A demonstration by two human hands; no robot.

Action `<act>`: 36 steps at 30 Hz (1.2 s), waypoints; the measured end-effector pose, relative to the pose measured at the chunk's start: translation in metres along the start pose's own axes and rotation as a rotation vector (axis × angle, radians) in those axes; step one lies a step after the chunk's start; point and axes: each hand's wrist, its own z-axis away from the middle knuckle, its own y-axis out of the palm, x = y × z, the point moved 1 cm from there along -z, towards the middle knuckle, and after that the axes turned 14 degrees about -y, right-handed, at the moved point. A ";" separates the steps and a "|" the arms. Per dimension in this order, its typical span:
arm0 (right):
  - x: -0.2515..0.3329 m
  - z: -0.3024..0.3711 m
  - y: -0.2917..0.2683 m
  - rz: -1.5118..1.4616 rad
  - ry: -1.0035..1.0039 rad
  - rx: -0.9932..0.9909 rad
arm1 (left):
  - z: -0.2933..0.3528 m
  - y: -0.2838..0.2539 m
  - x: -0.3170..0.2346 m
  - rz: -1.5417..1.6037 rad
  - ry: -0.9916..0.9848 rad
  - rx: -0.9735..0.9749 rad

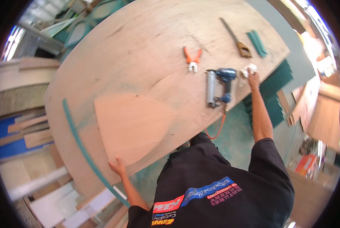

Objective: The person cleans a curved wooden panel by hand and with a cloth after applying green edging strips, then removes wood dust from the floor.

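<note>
My left hand (117,167) is at the near corner of a thin, light-brown plywood piece (134,127), its thumb on the sheet and its fingers round the edge. The piece has straight left edges and a curved right side, and lies over the large wooden tabletop (139,49). At the table's right edge my right hand (254,78) is closed on a small white crumpled thing (249,69), perhaps cloth or paper. Just left of that hand lies a blue nail gun (226,81) with a silver magazine.
Orange-handled pliers (193,59), a handsaw (238,41) and green folded strips (256,43) lie farther up the table. A long green curved strip (82,146) runs along its left side. An orange hose (219,128) hangs from the nail gun. Stacked boards (23,85) stand left.
</note>
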 end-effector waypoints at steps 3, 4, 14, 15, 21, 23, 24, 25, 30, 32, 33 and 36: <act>-0.024 -0.044 0.017 0.221 0.068 0.083 | -0.015 0.000 -0.038 -0.007 -0.059 0.120; 0.022 -0.033 0.049 0.222 0.172 0.158 | -0.016 -0.035 -0.021 -0.067 -0.095 0.079; 0.037 -0.041 0.029 -0.917 0.156 -0.157 | -0.004 -0.036 -0.031 -0.065 -0.140 0.094; 0.069 -0.017 0.015 -1.003 0.080 -0.154 | -0.002 -0.038 -0.026 -0.066 -0.138 0.070; 0.194 0.196 -0.002 -0.996 -0.122 0.241 | -0.001 -0.028 -0.037 -0.034 -0.118 0.046; 0.226 0.268 0.009 -0.893 -0.207 0.565 | 0.000 -0.031 -0.033 -0.036 -0.120 0.055; 0.220 0.301 0.037 -1.005 -0.210 0.552 | -0.004 -0.032 -0.037 -0.033 -0.104 0.063; 0.218 0.328 0.060 -1.116 -0.214 0.547 | -0.006 -0.035 -0.039 -0.061 -0.099 0.076; 0.261 0.394 0.072 -0.951 -0.292 0.578 | 0.004 -0.058 -0.053 -0.270 -0.118 0.145; 0.263 0.398 0.077 -0.941 -0.263 0.580 | -0.001 -0.069 -0.047 -0.288 -0.059 0.196; 0.249 0.395 0.086 -0.975 -0.195 0.572 | 0.004 -0.072 -0.040 -0.295 -0.036 0.233; 0.242 0.391 0.069 -1.062 -0.140 0.463 | -0.019 -0.079 -0.038 -0.137 -0.037 0.501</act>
